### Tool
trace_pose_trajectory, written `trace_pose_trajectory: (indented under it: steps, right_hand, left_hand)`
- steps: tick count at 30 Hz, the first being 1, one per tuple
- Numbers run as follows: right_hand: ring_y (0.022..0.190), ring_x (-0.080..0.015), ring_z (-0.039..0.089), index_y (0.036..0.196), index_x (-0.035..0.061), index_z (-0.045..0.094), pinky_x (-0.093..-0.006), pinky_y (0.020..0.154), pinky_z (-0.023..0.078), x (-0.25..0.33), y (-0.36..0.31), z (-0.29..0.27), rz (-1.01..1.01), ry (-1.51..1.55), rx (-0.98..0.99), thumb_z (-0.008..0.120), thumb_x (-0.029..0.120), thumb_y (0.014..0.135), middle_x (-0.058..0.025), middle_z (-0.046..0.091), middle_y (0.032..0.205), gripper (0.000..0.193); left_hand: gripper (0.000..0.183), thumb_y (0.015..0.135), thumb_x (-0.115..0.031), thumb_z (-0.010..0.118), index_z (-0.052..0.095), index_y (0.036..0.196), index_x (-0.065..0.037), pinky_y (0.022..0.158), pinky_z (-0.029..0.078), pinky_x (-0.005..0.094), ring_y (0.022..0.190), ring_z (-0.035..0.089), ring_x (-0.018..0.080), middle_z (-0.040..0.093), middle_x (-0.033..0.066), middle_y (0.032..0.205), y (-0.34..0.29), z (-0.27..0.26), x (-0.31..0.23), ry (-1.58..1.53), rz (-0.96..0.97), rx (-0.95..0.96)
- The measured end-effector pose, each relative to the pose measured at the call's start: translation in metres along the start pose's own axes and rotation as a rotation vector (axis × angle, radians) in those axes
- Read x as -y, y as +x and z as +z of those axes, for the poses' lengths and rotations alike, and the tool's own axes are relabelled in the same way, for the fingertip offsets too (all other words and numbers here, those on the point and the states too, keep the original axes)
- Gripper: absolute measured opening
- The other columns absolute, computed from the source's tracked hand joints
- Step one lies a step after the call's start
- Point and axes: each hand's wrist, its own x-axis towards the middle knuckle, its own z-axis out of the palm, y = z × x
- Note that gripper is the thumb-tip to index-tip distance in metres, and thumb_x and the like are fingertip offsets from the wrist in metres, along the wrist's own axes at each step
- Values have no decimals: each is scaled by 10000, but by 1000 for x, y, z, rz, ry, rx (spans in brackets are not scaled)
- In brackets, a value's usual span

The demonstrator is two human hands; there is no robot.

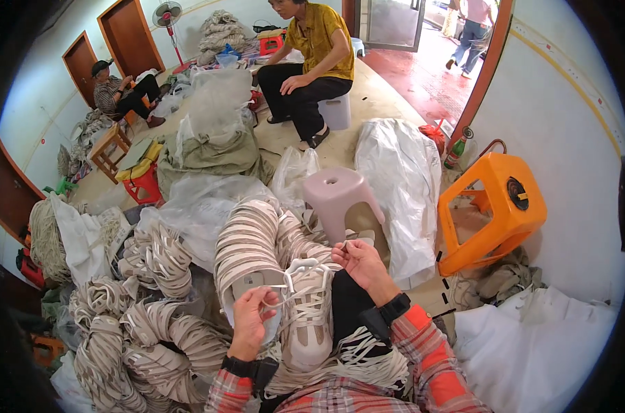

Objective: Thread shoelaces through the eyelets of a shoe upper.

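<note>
A beige and white shoe upper (307,347) lies on my lap with its toe toward me, white laces (312,303) crossing its front. To its left, my left hand (252,318) is closed with thumb and fingertips pinched on a pale shoelace. My right hand (364,270), raised to the right of the upper's collar, pinches the thin end of a lace between thumb and forefinger. Loose white shoelaces (374,365) are draped over my dark-clad leg (350,306). Just beyond the left hand curves a long nested stack of striped shoe uppers (247,237).
More nested uppers (164,337) pile up at the left. A pink stool (340,196), a white sack (398,186) and an orange stool (491,213) stand ahead and right. Farther back, one person (319,55) sits on a stool, another (120,93) by the wall.
</note>
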Motion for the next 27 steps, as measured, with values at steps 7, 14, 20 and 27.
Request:
trace_pose_trajectory:
  steps: [7, 14, 20, 27]
  right_hand:
    - [850, -260, 561, 924, -40, 416, -373, 777, 497, 5, -4, -9, -45, -11, -83, 411, 51, 902, -162, 518, 937, 94]
    - [839, -227, 584, 904, -24, 469, -327, 772, 513, 11, -8, -26, -47, 15, -139, 463, 59, 887, -134, 548, 928, 86]
    - [835, -225, 584, 907, -14, 466, -324, 767, 513, 8, -4, -21, -21, 30, -120, 453, 58, 891, -131, 548, 924, 75]
    - [808, -218, 567, 912, -12, 440, -335, 752, 498, 3, -2, -16, -39, -13, -98, 439, 76, 901, -137, 531, 932, 88]
  left_hand:
    - [114, 754, -144, 598, 646, 833, -78, 469, 422, 274, 584, 596, 122, 603, 75, 636, 37, -6, -37, 1331, 395, -46]
    - [173, 830, -202, 562, 651, 879, -61, 497, 384, 219, 533, 459, 56, 517, -32, 604, 26, 22, -85, 1124, -173, 765]
    - [229, 758, -176, 674, 508, 749, -20, 457, 349, 229, 501, 429, 90, 450, 11, 571, 37, -5, -64, 1368, 611, 626]
    - [111, 825, -79, 586, 481, 839, -46, 474, 396, 191, 595, 476, 56, 486, -10, 639, 51, 28, 13, 390, 799, 67]
